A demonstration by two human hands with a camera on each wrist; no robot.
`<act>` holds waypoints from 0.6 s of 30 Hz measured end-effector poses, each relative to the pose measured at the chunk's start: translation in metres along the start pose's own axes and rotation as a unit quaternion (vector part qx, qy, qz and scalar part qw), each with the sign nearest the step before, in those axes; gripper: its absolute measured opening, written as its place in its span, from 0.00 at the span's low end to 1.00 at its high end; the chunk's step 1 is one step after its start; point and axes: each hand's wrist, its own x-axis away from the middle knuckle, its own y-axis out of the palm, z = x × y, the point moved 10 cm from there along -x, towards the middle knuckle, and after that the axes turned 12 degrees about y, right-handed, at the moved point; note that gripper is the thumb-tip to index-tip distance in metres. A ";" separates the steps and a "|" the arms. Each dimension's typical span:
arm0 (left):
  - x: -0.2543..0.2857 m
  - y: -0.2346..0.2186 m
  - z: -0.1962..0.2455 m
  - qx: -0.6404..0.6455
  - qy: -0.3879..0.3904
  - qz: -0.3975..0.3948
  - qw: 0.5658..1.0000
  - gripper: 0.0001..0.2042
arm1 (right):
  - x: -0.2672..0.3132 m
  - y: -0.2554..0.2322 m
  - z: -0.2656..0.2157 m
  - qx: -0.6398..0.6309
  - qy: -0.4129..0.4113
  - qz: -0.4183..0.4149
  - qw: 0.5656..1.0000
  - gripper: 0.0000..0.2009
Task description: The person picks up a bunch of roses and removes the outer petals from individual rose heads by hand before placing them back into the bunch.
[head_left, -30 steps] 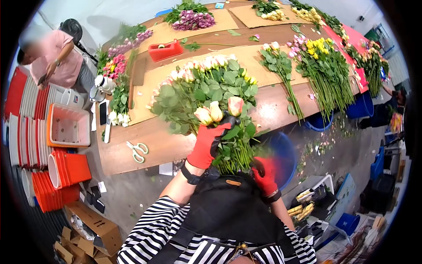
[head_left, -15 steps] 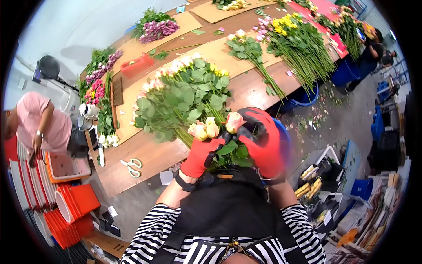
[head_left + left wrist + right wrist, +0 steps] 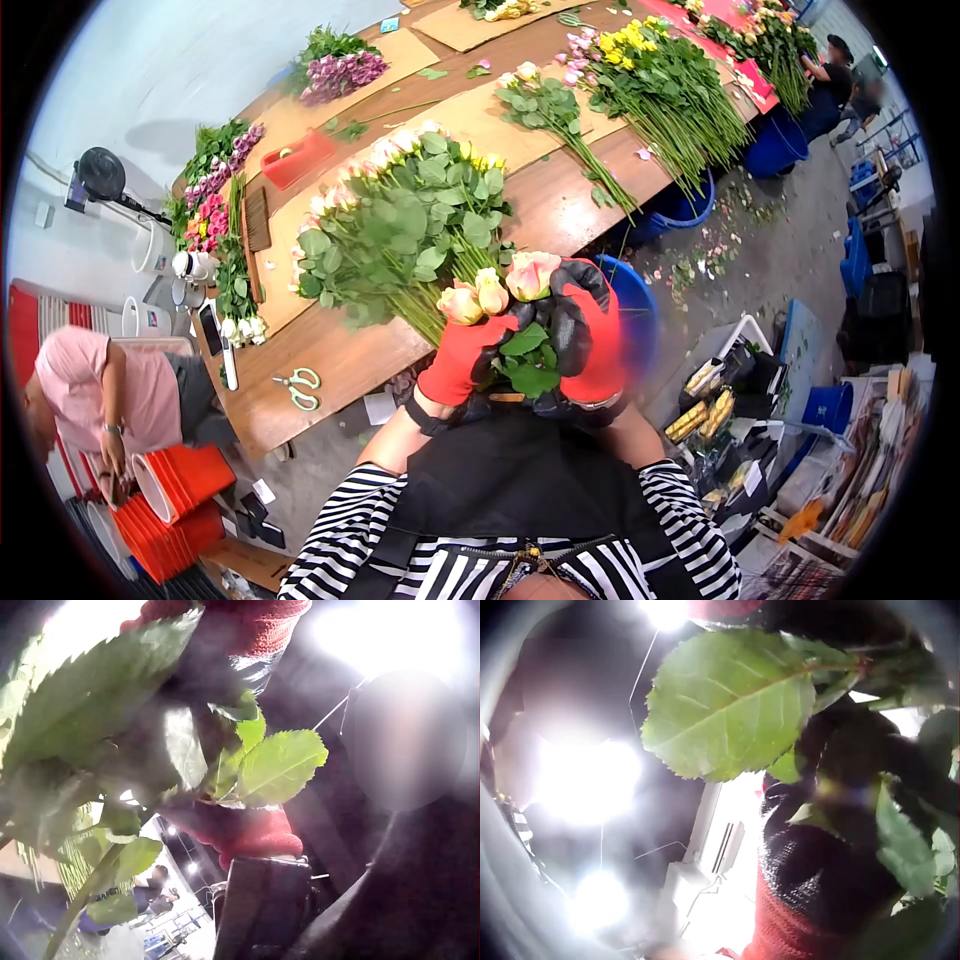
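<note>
Spanning the background, the long desk (image 3: 560,215) carries a big heap of cut roses (image 3: 400,235). Nearer, the right hand (image 3: 585,335) has come up since a second ago and now wraps the small rose bunch (image 3: 500,290). The left hand (image 3: 465,355) clamps the stems from the other side, chest-high and off the desk, so the bunch looks gathered.
</note>
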 end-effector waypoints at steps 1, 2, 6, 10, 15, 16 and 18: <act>-0.001 0.001 -0.001 0.008 -0.007 0.012 1.000 0.17 | 0.001 -0.001 0.001 -0.015 0.003 0.000 1.000 0.07; -0.001 0.005 0.000 0.019 -0.013 0.011 1.000 0.17 | 0.003 -0.003 0.002 -0.029 0.007 -0.001 1.000 0.07; 0.000 0.018 -0.002 0.048 -0.020 -0.036 0.998 0.16 | 0.007 -0.010 0.001 -0.033 0.014 -0.015 0.999 0.08; -0.001 0.022 -0.006 -0.002 -0.007 -0.057 0.998 0.17 | 0.010 -0.033 -0.031 0.097 -0.111 0.057 0.987 0.08; -0.013 0.019 0.015 -0.119 0.123 -0.081 0.982 0.15 | 0.036 -0.031 -0.075 0.204 -0.267 0.159 0.928 0.09; -0.013 0.016 0.013 -0.149 0.130 -0.085 0.977 0.15 | 0.043 -0.030 -0.080 0.187 -0.280 0.187 0.923 0.10; -0.012 0.019 0.013 -0.144 0.122 -0.069 0.980 0.15 | 0.047 -0.006 -0.080 0.355 -0.283 0.120 0.883 0.16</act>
